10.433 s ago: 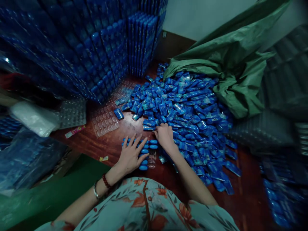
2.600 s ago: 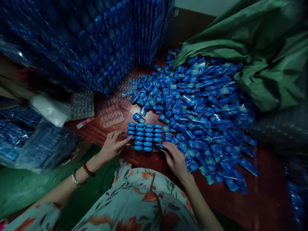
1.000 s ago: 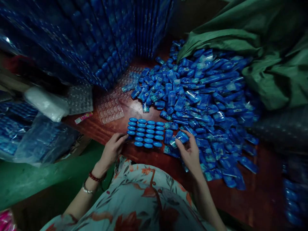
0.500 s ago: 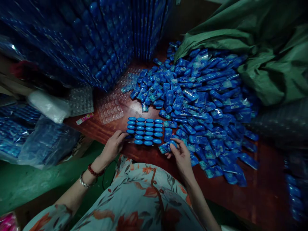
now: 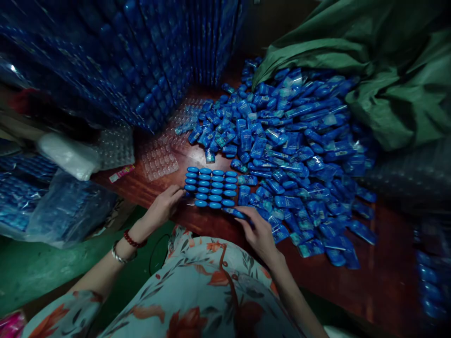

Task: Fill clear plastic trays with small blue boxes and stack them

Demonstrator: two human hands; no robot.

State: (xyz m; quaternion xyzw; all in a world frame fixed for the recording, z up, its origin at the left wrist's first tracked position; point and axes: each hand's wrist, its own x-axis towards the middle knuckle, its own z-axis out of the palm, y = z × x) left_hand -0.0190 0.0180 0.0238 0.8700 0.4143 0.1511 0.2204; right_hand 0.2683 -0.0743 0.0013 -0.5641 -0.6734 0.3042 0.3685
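Blue pack [image 5: 233, 212] in use sat pinched by the fingers of the right hand [image 5: 258, 230], just beside the near right corner of the upright blue rows [image 5: 215, 191]. It looked light, stiff and slick, best held along its long sides. Whether the left hand [image 5: 162, 205], at the rows' left edge, gripped anything was too dim to tell. A loose heap [image 5: 282, 155] crowded the right hand; green cloth [image 5: 398, 89] bordered its far side.

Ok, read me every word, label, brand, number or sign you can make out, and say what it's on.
Nothing is legible.
Pile of blue packs: printed labels, too small and blurred to read.
Pack in the right hand: nothing readable.
Pink strip: marks, too blurred to read.
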